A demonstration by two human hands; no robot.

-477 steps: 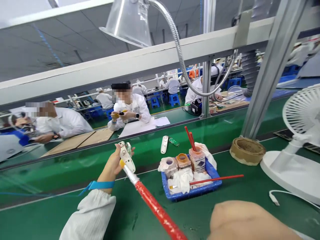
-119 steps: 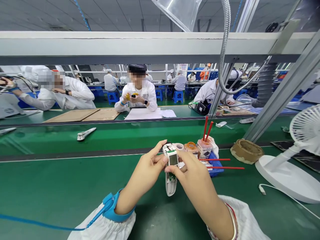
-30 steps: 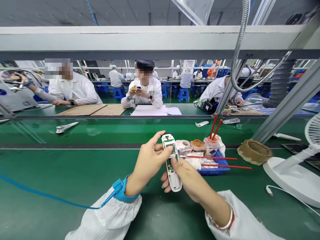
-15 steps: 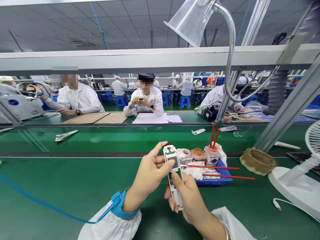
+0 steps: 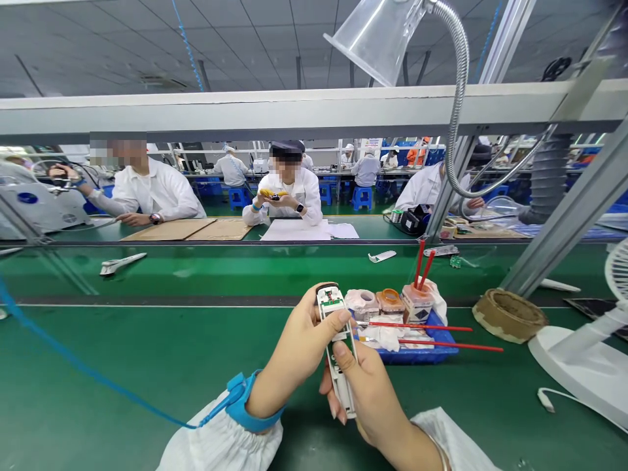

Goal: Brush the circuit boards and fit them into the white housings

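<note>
In front of me, both hands hold a long white handheld device with its face uncovered, showing green circuit board and a small grey screen. My left hand grips its upper end, the thumb pressed over the screen and covering most of it. Lower down, my right hand wraps round the body from the right, its thumb on the board's middle. The device tilts with its dark-capped top away from me. A blue wrist strap with a coiled blue cord sits on my left wrist.
Just beyond my right hand stands a blue tray with small jars, tissue and red-handled brushes. Right of it are a tape roll and a white fan. White parts lie on the green belt. A lamp hangs overhead; co-workers sit opposite.
My left thumb has slid further across the screen, hiding more of it. Loose white parts on the belt have shifted left. Both hands keep hold of the device.
</note>
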